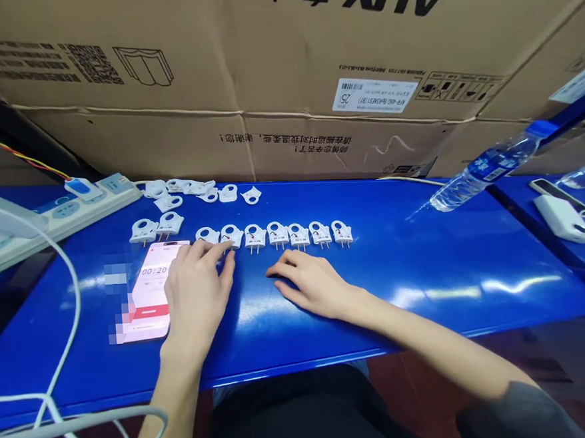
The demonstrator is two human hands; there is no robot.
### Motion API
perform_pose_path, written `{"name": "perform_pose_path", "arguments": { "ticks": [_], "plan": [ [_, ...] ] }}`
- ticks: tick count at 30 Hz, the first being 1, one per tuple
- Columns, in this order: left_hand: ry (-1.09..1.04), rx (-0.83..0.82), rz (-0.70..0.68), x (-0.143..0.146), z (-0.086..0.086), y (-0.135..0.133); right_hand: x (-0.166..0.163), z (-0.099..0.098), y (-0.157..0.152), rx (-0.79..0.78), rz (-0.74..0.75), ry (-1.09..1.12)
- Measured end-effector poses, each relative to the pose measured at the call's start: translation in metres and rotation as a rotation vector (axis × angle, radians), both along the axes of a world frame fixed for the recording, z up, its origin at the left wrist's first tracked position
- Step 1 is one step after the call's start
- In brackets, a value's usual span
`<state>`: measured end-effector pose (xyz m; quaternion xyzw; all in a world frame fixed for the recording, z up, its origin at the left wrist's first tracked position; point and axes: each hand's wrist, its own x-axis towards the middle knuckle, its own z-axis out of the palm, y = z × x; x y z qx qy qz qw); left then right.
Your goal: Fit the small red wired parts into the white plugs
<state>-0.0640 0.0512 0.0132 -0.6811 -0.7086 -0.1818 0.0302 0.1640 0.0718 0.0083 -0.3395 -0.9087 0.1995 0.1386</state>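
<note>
My left hand [198, 295] lies flat on the blue table [426, 270], fingers stretched out, fingertips touching the leftmost white plug [207, 235] of a row of several white plugs [277, 235]. My right hand [311, 283] rests palm down just below the row, fingers apart and holding nothing. A phone [150, 292] showing a timer lies under the left edge of my left hand. Two more plugs [157, 227] sit left of the row, and a loose pile of plugs [195, 189] lies further back.
A white power strip [56, 215] with a cable [61, 355] is at the left. Cardboard boxes [283, 79] stand behind the table. A water bottle [484, 169] lies at the right, beside a white charger [563, 219] and another phone [554, 191].
</note>
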Motion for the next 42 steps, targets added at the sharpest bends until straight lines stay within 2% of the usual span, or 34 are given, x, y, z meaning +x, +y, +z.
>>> {"name": "perform_pose_path", "arguments": {
  "ticks": [6,10,12,14,17,18,24,34,37,39,42],
  "plan": [
    [-0.036,0.001,-0.010,0.006,0.006,-0.006,-0.001,0.007,-0.003,0.068,0.027,-0.093],
    [-0.095,0.068,-0.018,0.016,0.001,-0.024,0.001,0.008,-0.026,0.117,-0.022,-0.166],
    [-0.170,0.115,-0.065,0.025,-0.006,-0.038,0.004,0.002,-0.045,0.117,-0.139,-0.113],
    [-0.224,0.082,-0.155,0.034,-0.014,-0.052,0.007,-0.009,-0.064,0.102,-0.324,-0.020],
    [-0.189,0.009,-0.280,0.042,-0.025,-0.064,0.007,-0.023,-0.083,0.094,-0.540,0.039],
    [-0.165,-0.011,-0.295,0.042,-0.028,-0.066,0.007,-0.026,-0.086,0.088,-0.564,0.040],
    [-0.011,-0.007,-0.413,0.035,-0.036,-0.070,0.003,-0.024,-0.078,0.032,-0.465,-0.047],
    [0.043,-0.033,-0.397,0.039,-0.038,-0.072,0.000,-0.022,-0.073,-0.028,-0.467,-0.044],
    [-0.055,-0.073,-0.376,0.036,-0.034,-0.073,0.004,-0.017,-0.076,-0.091,-0.469,0.034],
    [-0.200,-0.078,-0.313,0.036,-0.030,-0.077,0.007,-0.013,-0.082,-0.170,-0.512,0.157],
    [-0.545,-0.082,-0.175,0.042,-0.020,-0.085,0.009,-0.010,-0.094,-0.316,-0.714,0.494]
  ]
}}
